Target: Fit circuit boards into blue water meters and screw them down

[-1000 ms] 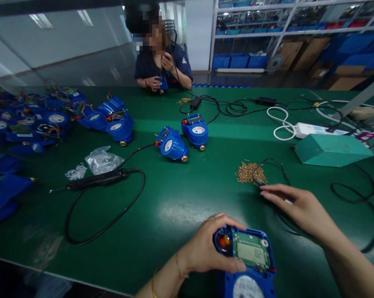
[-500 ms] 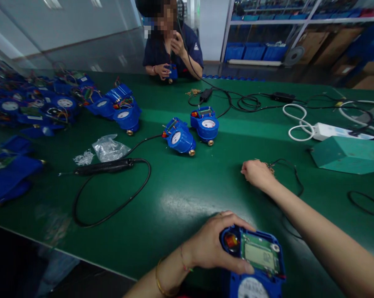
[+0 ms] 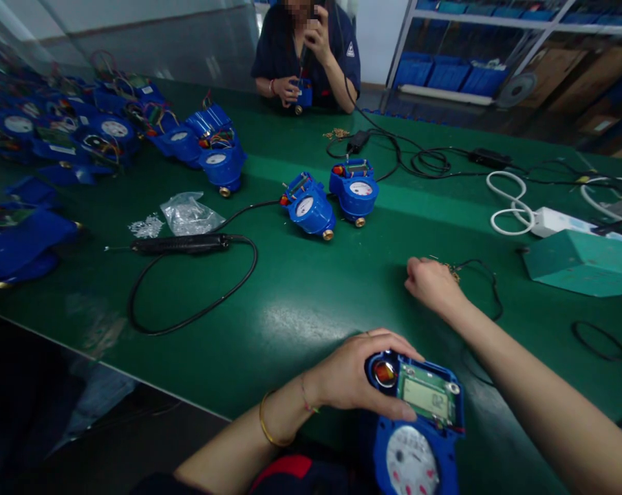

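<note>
Digits resembling "02" are displayed on the blue meter [image 3: 429, 440], gripped by the left hand [image 3: 360, 375]. The right hand [image 3: 431, 283] is curled at brass screws [image 3: 452, 273]; whether anything is held cannot be told. The meter is separated from two farther meters [image 3: 311, 210] by green tabletop [image 3: 301, 295], its edge [image 3: 151, 386] seen at left.

Blue meter [image 3: 414, 454] | face-up, LCD [image 3: 423, 398] exposed | brass screws [image 3: 453, 273] | heaped beyond it, partly hidden

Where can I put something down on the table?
Bare table lies between the two middle meters, left hand and right hand; more between those meters and the white cable. Crowded: heaped meters at left, black cables behind.
</note>
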### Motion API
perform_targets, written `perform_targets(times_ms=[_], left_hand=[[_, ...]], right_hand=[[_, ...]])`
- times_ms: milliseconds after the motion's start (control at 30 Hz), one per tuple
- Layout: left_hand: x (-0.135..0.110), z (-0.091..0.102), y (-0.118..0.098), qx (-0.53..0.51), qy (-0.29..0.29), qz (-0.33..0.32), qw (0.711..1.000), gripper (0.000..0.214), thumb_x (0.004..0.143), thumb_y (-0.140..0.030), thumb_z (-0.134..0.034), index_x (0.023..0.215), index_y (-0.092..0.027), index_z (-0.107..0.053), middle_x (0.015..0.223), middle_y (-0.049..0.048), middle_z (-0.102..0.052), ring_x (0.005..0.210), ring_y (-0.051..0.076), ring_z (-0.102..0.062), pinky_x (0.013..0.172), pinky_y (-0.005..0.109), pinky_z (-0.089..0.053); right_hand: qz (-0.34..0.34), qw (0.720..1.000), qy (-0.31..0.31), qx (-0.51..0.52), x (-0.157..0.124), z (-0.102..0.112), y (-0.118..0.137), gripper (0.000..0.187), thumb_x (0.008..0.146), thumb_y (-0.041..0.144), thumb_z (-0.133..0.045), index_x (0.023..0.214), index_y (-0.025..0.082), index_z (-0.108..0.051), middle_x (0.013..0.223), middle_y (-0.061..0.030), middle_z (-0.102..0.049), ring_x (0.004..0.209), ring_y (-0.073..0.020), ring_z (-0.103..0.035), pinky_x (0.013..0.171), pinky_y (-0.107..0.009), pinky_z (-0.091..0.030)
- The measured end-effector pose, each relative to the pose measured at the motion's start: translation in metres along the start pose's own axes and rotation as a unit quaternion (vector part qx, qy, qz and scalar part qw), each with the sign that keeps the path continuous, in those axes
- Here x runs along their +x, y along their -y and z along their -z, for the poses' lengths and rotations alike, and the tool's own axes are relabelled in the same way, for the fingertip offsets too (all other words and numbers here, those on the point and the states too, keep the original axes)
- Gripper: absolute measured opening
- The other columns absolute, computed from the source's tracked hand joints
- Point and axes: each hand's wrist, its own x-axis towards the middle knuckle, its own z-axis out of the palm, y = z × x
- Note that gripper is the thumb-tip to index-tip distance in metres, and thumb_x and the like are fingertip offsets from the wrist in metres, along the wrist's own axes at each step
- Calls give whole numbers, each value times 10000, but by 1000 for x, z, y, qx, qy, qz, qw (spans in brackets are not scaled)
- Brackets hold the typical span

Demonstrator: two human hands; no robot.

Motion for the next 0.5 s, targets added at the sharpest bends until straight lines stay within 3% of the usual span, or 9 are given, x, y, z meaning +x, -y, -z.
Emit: perform_targets(times_ms=[100, 233, 300, 400, 500], left_hand=[[-2, 0, -2, -22, 5, 40, 999, 642, 654, -404, -878, 1224, -196, -666, 1197, 95, -696, 1094, 257, -657, 994, 359, -488], [-2, 2, -6, -11, 10, 79, 997, 657, 638, -403, -878, 1232, -208, -674, 1164, 81, -722, 1041, 255, -680, 947, 359, -511], [-1, 3, -7, 5, 15, 80, 997, 671, 640, -388, -873, 1255, -220, -665, 1174, 77, -724, 1055, 260, -679, 958, 372, -507], [1, 5, -6, 12, 17, 61, 998, 680, 659, -366, -858, 1291, -237, -643, 1240, 83, -705, 1121, 268, -663, 1012, 400, -485], [3, 5, -2, 15, 2, 14, 1000, 696, 622, -352, -879, 1269, -219, -658, 1360, 119, -628, 1245, 288, -596, 1103, 433, -427]], right_hand=[[11, 996, -26, 88, -28, 15, -11, 173, 883, 272, -558, 914, 135, -659, 897, -118, -679, 849, -219, -655, 810, -346, -518], [50, 970, 27, 238, -75, 28, -16, 380, 879, 488, -549, 927, 143, -699, 897, -113, -716, 744, -190, -679, 676, -280, -551], [53, 925, 76, 369, -92, 29, -11, 432, 815, 565, -648, 854, 139, -714, 861, -112, -712, 693, -176, -664, 620, -263, -549], [52, 851, 115, 511, -104, 28, 0, 384, 743, 522, -775, 741, 140, -731, 777, -92, -683, 671, -161, -641, 598, -243, -539], [84, 842, 100, 523, -106, 27, 5, 305, 772, 462, -778, 724, 161, -760, 774, -82, -670, 708, -159, -647, 631, -234, -537]])
